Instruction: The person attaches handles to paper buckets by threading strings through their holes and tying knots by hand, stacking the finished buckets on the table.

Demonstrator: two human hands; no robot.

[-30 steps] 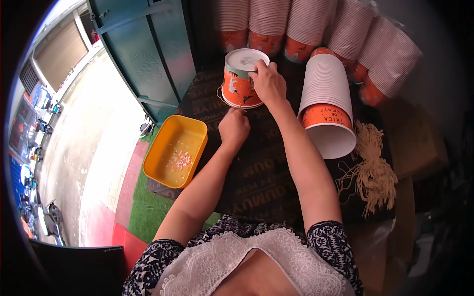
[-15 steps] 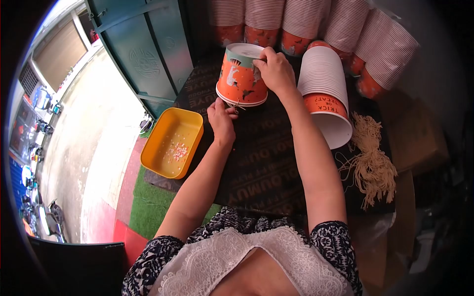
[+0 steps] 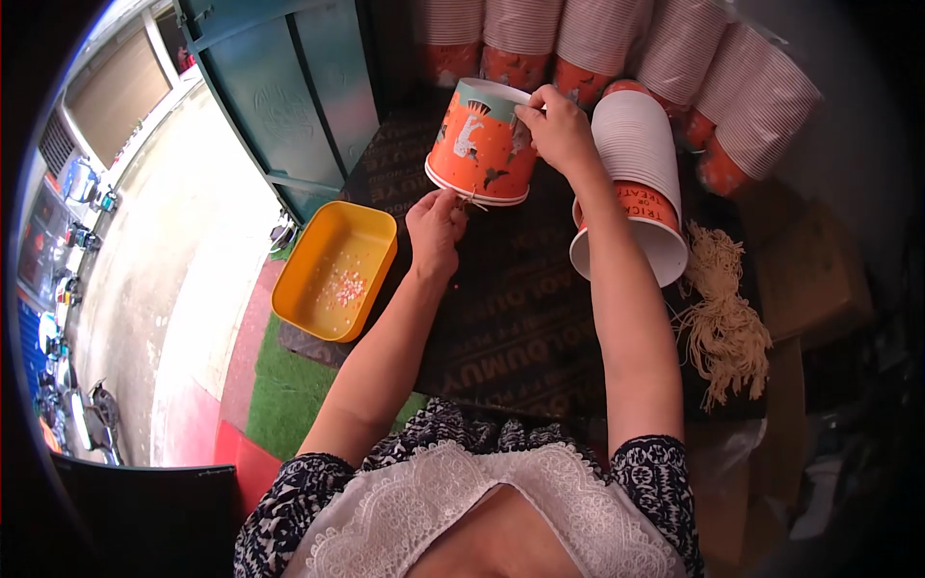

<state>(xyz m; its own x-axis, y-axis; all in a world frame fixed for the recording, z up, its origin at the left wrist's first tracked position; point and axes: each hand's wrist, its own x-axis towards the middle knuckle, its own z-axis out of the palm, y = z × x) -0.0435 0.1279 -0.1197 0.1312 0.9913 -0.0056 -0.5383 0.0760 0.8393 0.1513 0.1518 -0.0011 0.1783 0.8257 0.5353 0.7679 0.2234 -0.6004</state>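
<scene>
An orange paper bucket (image 3: 482, 154) with a green band and bat prints is held upside down and tilted, its white rim low. My right hand (image 3: 561, 133) pinches its upper edge at the base. Just under the rim, my left hand (image 3: 436, 231) has its fingers closed by a short tan string (image 3: 474, 199); the exact grip is partly hidden. Right of my right forearm lies a nested stack of paper buckets (image 3: 636, 144), mouth toward me. A bundle of tan strings (image 3: 725, 318) is beside that stack.
A yellow tub (image 3: 323, 289) with small pink and white bits stands on the left of the dark printed board (image 3: 491, 318). Wrapped bucket stacks (image 3: 602, 39) line the back. A green metal door (image 3: 289, 96) stands at the left, and a cardboard box (image 3: 814, 270) at the right.
The held bucket has tilted and shifted slightly right, along with my right hand. My left hand stays by its rim. More white rim shows left of my right forearm, near the lying stack.
</scene>
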